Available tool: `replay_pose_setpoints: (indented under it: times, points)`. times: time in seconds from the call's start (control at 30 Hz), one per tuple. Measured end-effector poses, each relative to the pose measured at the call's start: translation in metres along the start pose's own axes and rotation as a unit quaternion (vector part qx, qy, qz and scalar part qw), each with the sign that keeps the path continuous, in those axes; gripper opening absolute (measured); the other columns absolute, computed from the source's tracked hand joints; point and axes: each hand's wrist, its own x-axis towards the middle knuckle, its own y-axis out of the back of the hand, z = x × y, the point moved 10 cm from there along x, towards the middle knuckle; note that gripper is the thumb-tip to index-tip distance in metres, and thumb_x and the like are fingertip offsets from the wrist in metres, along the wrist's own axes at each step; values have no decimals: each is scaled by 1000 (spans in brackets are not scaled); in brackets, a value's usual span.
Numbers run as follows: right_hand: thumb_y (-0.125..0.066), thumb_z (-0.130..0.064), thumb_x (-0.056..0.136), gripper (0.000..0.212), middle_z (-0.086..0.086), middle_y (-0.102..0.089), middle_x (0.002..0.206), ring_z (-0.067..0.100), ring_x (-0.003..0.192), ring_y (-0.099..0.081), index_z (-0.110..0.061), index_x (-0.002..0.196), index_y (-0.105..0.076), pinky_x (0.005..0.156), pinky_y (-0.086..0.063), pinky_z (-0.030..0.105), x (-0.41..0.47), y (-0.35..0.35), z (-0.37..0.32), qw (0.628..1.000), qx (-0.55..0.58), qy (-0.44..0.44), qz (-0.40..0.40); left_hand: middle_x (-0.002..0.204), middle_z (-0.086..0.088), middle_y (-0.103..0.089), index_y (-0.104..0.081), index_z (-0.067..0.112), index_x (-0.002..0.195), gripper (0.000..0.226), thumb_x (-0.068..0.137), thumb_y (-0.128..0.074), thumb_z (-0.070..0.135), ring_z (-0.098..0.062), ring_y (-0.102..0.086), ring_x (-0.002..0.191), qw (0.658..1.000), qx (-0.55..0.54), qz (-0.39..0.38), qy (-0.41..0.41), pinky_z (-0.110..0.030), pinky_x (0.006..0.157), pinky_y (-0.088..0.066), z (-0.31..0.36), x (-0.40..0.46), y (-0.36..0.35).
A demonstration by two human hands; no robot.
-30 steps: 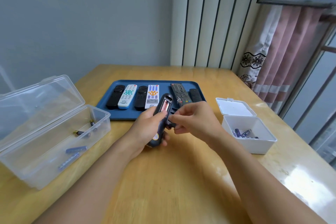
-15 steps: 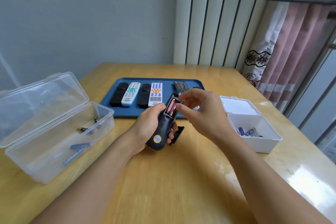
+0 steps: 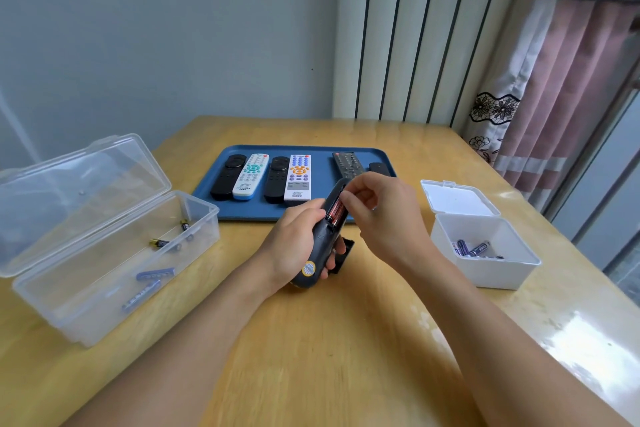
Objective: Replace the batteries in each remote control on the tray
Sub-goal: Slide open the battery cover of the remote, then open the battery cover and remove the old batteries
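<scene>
My left hand [image 3: 294,243] grips a dark remote [image 3: 320,246] back side up, tilted away from me over the table. Its battery bay is uncovered and shows red batteries [image 3: 335,210]. My right hand [image 3: 377,215] has its fingertips pinched at the far end of those batteries. The black battery cover [image 3: 344,255] lies on the table just under the remote. Behind, the blue tray [image 3: 207,191] carries several remotes: black [image 3: 228,177], white with teal buttons [image 3: 251,177], black [image 3: 277,178], white with orange buttons [image 3: 298,177], dark grey [image 3: 348,165] and a small black one [image 3: 379,168].
An open clear plastic box [image 3: 114,253] at the left holds several loose batteries. An open white box [image 3: 485,250] at the right holds several blue batteries. A wall, a radiator-like panel and a curtain stand behind the wooden table [image 3: 346,340].
My right hand has let go of the battery cover, which now lies on the table, and moved up to the batteries in the bay. The left hand tilted the remote slightly.
</scene>
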Motion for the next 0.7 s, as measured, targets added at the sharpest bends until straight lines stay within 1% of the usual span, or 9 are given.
replay_pose_setpoints:
  times: [0.13,0.23,0.27,0.33,0.47,0.53,0.6,0.63,0.7]
  points:
    - [-69,-19,90,14,-13,-61,64,3,59,-55,-18,77,-66,58,-39,15,-2,-7,6,1000,15,-21,-11,72,-24,-61,-53,1,98,29,107,-32,19,-29,-55,52,1000,30,7,0,-33,47,-46,-3,0,2]
    - [-71,-22,90,20,-9,-59,60,5,54,-51,-16,73,-62,56,-40,19,-2,-7,9,997,55,-50,-13,72,-20,-63,-55,3,103,29,109,-33,21,-28,-57,53,999,51,7,-9,-33,46,-47,-2,-1,3]
    - [-72,-23,90,22,-7,-60,61,5,54,-51,-15,72,-62,55,-43,24,-2,-7,10,995,73,-60,-13,72,-19,-63,-56,4,105,30,109,-34,22,-27,-57,53,998,56,8,-12,-32,45,-48,-1,-1,4]
    - [-73,-23,89,21,-1,-65,65,12,57,-59,-15,73,-62,56,-52,32,-2,-4,10,993,96,-71,-3,73,-17,-63,-59,8,105,29,110,-36,25,-27,-57,54,998,59,11,-16,-31,45,-48,1,0,3]
    - [-78,-17,86,10,4,-73,71,18,63,-71,-12,82,-70,59,-57,30,-7,-1,10,974,202,-100,31,73,-15,-64,-59,3,109,31,110,-38,26,-26,-56,55,999,41,23,-10,-30,47,-48,4,1,4]
    - [-78,-17,87,8,4,-75,71,19,63,-72,-11,84,-73,62,-59,31,-6,6,8,961,245,-111,60,72,-16,-64,-57,1,110,32,110,-37,25,-26,-55,52,998,-8,69,5,-29,47,-47,6,0,16]
    - [-78,-15,86,9,3,-75,68,16,60,-71,-9,82,-74,60,-57,25,0,-3,-4,946,292,-127,67,65,-14,-63,-57,2,107,31,110,-36,24,-23,-55,46,984,-105,141,42,-25,43,-46,-1,-12,43]
    - [-79,-14,86,10,4,-74,67,16,59,-71,-7,81,-73,60,-56,23,6,-7,-10,941,307,-134,51,60,-12,-63,-57,4,103,30,110,-36,24,-22,-55,43,973,-154,153,72,-23,41,-46,-6,-15,43]
    - [-79,-11,85,14,8,-74,65,17,57,-70,-2,78,-72,58,-56,23,19,-50,-47,933,328,-135,-64,57,-10,-64,-58,7,100,30,109,-37,27,-21,-56,43,950,-229,175,125,-24,42,-47,-18,-29,55]
